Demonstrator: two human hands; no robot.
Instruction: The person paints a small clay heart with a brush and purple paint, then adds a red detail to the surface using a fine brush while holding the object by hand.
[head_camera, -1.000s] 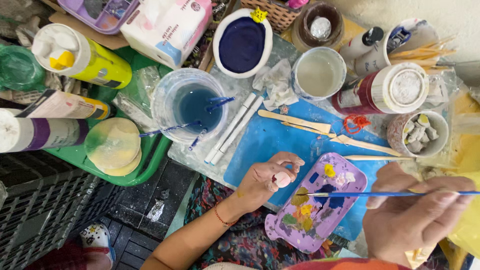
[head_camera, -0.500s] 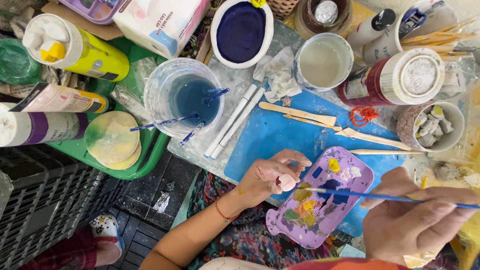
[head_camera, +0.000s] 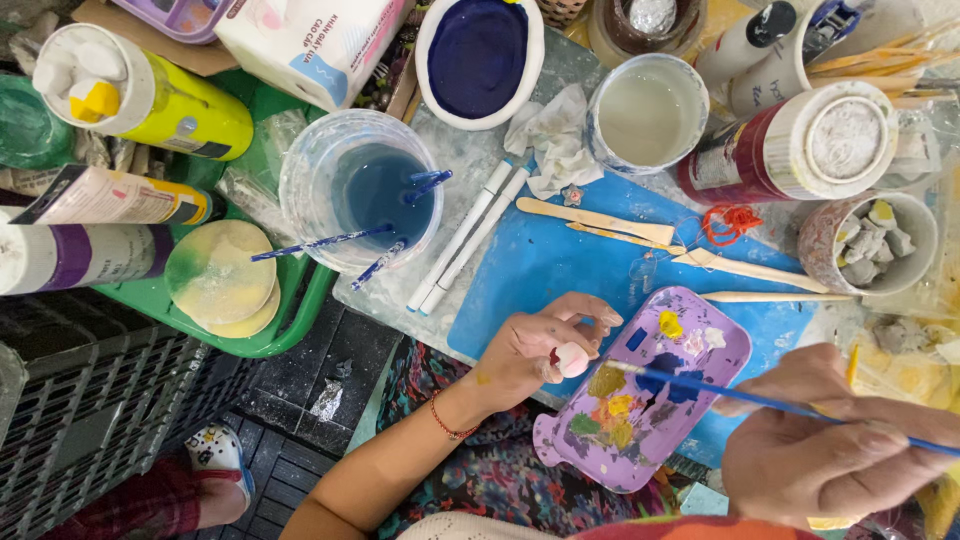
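Near the desk's front edge, on the blue plastic mat (head_camera: 560, 265), lying flat: a lilac plastic paint palette (head_camera: 645, 400) dotted with yellow, blue and green paint. Just left of it, left hand (head_camera: 540, 345) pinching a small pale rounded piece (head_camera: 572, 358) with a red spot, grip clenched around it. At the front right corner, right hand (head_camera: 830, 445) grasping a thin blue-handled paintbrush (head_camera: 760, 400), fingers closed on the handle, brush tip touching the palette's blue patch. Farther back, standing on the desk: a clear plastic cup of blue water (head_camera: 365, 190) holding brushes, beside two white marker pens (head_camera: 470, 235) and wooden modelling sticks (head_camera: 600, 220).
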